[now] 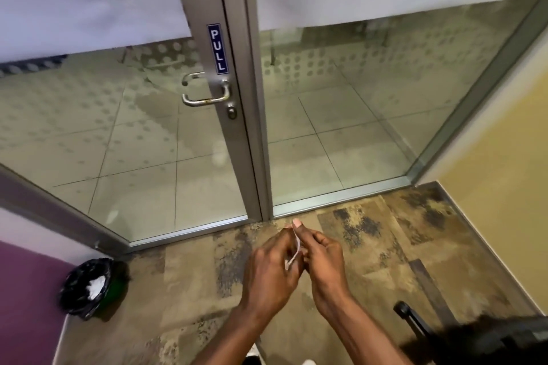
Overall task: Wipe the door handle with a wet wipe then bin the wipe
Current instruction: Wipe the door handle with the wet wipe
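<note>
Standing before a glass door, the person is holding a wet wipe [293, 252] low and central, pinched between both hands above the patterned floor [385, 261]. The left hand [271, 268] is curling its fingers around the lower part of the thin white sheet, while the right hand [321, 255] is gripping its upper edge with thumb raised; both are closed on the wipe. The wipe is looking limp, light and damp, so it will likely be folding and clinging rather than keeping shape; bunching it into a pad under the fingertips should be giving firmer contact than holding one edge. The door handle [204, 92], a curved metal lever under a PULL sign [218, 49], is sitting well apart, higher up and untouched. A lined bin [86, 287] is waiting on the floor at the left.
</note>
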`<state>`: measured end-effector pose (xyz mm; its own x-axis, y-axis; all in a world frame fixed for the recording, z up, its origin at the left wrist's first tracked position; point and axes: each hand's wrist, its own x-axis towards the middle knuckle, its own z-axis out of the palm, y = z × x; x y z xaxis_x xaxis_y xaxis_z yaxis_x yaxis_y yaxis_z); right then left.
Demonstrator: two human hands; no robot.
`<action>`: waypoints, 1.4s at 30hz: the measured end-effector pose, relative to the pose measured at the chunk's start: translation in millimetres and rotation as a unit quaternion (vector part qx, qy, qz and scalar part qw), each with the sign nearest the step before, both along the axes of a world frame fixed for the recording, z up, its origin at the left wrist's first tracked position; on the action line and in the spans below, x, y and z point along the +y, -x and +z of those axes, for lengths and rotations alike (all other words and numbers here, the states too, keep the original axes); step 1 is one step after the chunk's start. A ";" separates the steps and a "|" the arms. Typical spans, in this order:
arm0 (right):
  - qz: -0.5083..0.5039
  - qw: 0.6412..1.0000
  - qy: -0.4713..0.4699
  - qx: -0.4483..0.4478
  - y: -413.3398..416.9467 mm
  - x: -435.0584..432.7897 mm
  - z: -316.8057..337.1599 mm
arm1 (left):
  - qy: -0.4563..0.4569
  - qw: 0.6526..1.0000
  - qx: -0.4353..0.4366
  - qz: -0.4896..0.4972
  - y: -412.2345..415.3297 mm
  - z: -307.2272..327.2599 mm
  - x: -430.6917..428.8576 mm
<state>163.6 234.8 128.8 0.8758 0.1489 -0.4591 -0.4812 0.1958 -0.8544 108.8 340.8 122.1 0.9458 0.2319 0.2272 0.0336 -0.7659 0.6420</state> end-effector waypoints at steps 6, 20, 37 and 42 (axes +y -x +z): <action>-0.037 0.991 -0.057 0.113 -23.6 53.8 -10.3 | -0.139 0.985 0.035 -0.093 -18.6 -2.3 43.6; -0.086 0.987 -0.100 0.095 -131.2 146.3 0.2 | -0.178 0.983 -0.013 -0.053 -71.6 10.8 185.9; 0.142 0.748 0.253 -0.597 -329.9 249.3 22.9 | -0.343 0.886 -0.226 0.214 -262.5 150.1 339.3; 0.231 0.603 0.322 -0.692 -340.9 253.0 -10.6 | -0.375 0.859 -0.264 0.228 -284.3 167.6 364.7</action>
